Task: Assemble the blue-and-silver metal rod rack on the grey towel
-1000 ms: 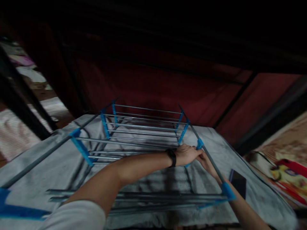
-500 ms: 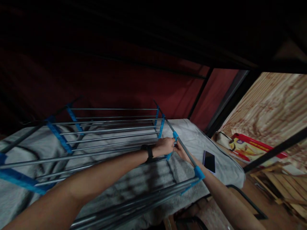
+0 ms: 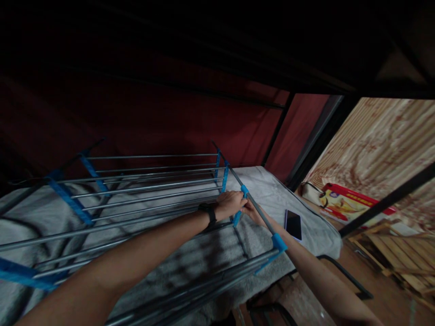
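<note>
A rack of grey metal tubes (image 3: 149, 185) with blue plastic connectors lies across a grey blanket. At its right side my left hand (image 3: 230, 203), a black watch on the wrist, is closed round a blue connector (image 3: 244, 191) on the slanting side tube (image 3: 255, 207). My right hand (image 3: 253, 213) reaches under that tube from the near side. Its fingers are closed at the same connector and meet my left fingertips; the exact grip is partly hidden. Nearer to me, another blue connector (image 3: 279, 243) sits at the tube's lower end.
A phone (image 3: 292, 224) lies on the grey blanket (image 3: 268, 181) right of my hands. Black bed-frame posts (image 3: 317, 140) rise at the right. Beyond them are a red box (image 3: 353, 201) and a wooden slatted piece (image 3: 401, 253) on the floor. A dark red wall stands behind.
The view has turned slightly to the right, so everything sits a little further left. Both hands stay at the same connector, with hardly any visible shift in their fingers.
</note>
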`<state>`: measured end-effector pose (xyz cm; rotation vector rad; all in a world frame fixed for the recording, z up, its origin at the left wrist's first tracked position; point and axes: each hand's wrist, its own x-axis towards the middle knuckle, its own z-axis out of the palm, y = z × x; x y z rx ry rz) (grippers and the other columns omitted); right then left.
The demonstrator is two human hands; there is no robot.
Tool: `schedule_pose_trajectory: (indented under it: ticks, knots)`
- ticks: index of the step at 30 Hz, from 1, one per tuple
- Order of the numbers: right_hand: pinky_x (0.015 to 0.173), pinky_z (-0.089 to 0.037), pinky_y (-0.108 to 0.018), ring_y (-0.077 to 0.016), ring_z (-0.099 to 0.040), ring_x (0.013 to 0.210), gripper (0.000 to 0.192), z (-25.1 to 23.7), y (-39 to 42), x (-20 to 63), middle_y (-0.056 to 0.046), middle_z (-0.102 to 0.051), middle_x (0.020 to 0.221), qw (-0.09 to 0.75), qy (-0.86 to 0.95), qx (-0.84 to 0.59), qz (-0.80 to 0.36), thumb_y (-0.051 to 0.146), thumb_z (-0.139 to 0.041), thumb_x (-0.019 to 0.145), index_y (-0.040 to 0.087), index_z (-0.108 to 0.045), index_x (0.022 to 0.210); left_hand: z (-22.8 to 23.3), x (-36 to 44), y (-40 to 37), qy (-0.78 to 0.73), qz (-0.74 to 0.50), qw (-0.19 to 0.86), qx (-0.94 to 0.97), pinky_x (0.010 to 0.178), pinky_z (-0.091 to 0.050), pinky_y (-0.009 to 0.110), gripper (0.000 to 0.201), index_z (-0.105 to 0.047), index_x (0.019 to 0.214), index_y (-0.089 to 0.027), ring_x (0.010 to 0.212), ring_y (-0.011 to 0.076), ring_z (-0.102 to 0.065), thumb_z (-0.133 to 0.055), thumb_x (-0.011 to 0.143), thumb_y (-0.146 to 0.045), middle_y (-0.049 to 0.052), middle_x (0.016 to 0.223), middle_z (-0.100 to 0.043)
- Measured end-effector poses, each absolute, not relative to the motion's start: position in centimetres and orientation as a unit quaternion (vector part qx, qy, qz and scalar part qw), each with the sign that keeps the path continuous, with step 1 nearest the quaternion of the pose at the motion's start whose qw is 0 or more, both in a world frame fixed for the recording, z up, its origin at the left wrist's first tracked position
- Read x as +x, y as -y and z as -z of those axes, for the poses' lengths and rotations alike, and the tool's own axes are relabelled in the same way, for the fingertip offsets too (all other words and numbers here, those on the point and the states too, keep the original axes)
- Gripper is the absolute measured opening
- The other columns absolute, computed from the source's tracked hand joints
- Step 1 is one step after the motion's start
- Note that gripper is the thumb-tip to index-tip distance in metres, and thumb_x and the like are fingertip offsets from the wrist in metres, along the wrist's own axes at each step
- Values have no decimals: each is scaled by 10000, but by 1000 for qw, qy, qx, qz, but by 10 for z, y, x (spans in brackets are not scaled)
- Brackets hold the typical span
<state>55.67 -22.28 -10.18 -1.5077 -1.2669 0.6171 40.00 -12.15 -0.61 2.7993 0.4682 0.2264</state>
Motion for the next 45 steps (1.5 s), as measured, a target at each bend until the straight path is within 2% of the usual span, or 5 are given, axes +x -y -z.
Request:
schedule_pose_trajectory:
  ticks: [3, 6, 11, 30, 45]
  knots:
    - [851, -535, -392, -216, -612, 810, 299, 81, 223, 556, 8, -661, 793, 550, 474, -622, -294, 432, -833, 641, 245, -671, 809, 2, 398, 121, -156, -75, 132, 976, 870, -515, 342, 315, -684, 1036, -184, 1078, 278, -707, -434, 1050, -376, 110, 1070, -758]
    - [777, -535, -348, -197, -626, 766, 261, 57, 223, 552, -11, -696, 807, 585, 424, -617, -313, 401, -738, 701, 217, -693, 881, -1, 396, 122, -161, -69, 133, 976, 880, -513, 334, 296, -686, 1056, -186, 1088, 274, -709, -448, 1046, -363, 108, 1073, -761]
    - [851, -535, -331, -219, -670, 875, 285, 27, 218, 537, -39, -749, 873, 634, 358, -591, -347, 391, -637, 759, 196, -735, 943, -1, 396, 120, -168, -53, 143, 974, 894, -520, 327, 292, -667, 1126, -170, 1130, 273, -703, -446, 1045, -342, 117, 1164, -756]
    - [812, -475, -306, -189, -599, 845, 353, 27, 216, 536, -11, -721, 898, 587, 410, -625, -310, 509, -685, 758, 202, -739, 923, 4, 409, 105, -214, -65, 244, 944, 819, -532, 280, 328, -706, 1129, -186, 998, 236, -710, -584, 958, -437, 77, 1075, -759]
    - [995, -489, -372, -234, -658, 1052, 432, 30, 218, 535, -47, -744, 1130, 548, 456, -641, -284, 515, -586, 876, 202, -721, 1141, -5, 408, 109, -256, -50, 294, 919, 778, -514, 280, 374, -708, 1182, -164, 974, 253, -708, -668, 889, -392, 95, 1106, -762]
